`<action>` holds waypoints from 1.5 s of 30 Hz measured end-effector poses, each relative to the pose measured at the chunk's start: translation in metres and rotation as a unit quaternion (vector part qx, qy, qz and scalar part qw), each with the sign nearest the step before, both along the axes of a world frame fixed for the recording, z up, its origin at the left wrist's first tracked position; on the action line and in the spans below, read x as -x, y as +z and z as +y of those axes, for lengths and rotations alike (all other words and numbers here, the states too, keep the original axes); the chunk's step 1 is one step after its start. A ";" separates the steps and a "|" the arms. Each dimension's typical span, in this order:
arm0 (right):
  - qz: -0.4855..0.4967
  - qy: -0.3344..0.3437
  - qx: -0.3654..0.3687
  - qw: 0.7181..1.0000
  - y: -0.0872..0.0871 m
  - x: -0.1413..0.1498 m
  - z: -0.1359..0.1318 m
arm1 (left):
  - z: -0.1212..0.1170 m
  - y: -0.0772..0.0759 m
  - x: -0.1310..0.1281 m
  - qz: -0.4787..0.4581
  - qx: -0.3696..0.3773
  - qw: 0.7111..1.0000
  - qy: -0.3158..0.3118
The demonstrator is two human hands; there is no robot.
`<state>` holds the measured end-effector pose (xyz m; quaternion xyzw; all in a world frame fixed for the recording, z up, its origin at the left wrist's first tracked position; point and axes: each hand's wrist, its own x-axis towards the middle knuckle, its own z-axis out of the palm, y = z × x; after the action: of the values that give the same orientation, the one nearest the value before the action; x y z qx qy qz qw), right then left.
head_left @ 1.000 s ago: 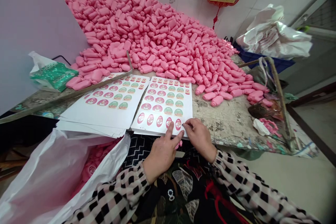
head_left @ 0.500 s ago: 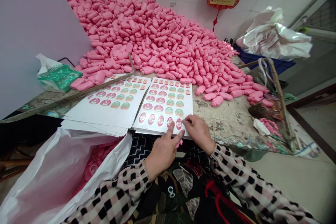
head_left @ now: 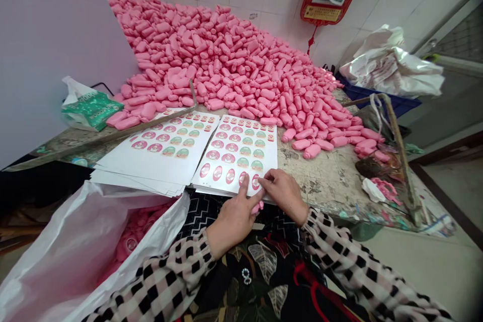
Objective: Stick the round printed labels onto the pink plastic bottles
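Observation:
A white sticker sheet (head_left: 237, 153) with rows of pink and green oval stickers lies at the table's near edge. My left hand (head_left: 234, 219) grips a small pink bottle (head_left: 257, 207), mostly hidden under the palm, with its index finger stretched onto the sheet's bottom row. My right hand (head_left: 284, 192) pinches at the red oval sticker (head_left: 256, 181) in the sheet's lower right corner, thumb and forefinger together. A second sticker sheet (head_left: 162, 148) lies to the left on a stack of sheets.
A huge heap of pink bottles (head_left: 234, 65) covers the back of the worn table (head_left: 324, 178). A white plastic bag (head_left: 79, 246) holding pink bottles stands open at my left knee. A green packet (head_left: 91, 108) lies at the left; white bags (head_left: 392, 63) sit at the right.
My right hand's fingers have crept slightly left onto the corner sticker. The left hand has stayed in place. The camera has tilted a little.

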<state>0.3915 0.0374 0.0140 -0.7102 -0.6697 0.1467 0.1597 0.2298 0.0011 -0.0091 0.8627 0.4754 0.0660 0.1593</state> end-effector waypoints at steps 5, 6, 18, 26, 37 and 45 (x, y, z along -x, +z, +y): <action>-0.007 -0.020 0.020 1.000 0.004 0.005 0.003 | 0.002 0.007 0.000 0.016 0.019 1.000 -0.007; -0.010 -0.024 0.020 0.999 0.005 0.006 0.003 | 0.002 0.008 0.000 0.016 0.019 1.000 -0.006; -0.042 -0.010 -0.084 0.996 0.039 0.006 0.009 | 0.001 0.003 0.004 -0.009 0.030 1.000 0.001; 0.305 -0.018 -0.083 0.949 0.045 -0.012 0.022 | 0.002 0.035 0.025 -0.411 0.201 0.887 0.057; 0.348 0.072 -0.103 0.929 0.065 0.025 0.006 | 0.050 0.070 0.005 -0.705 0.493 0.475 0.188; 0.286 0.084 -0.116 0.947 0.062 0.025 0.008 | 0.055 0.064 0.004 -0.709 0.477 0.494 0.162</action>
<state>0.3665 0.0454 0.0758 -0.5562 -0.6652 0.2784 0.4131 0.2258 0.0558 0.0550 0.2262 0.2931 0.4430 0.8165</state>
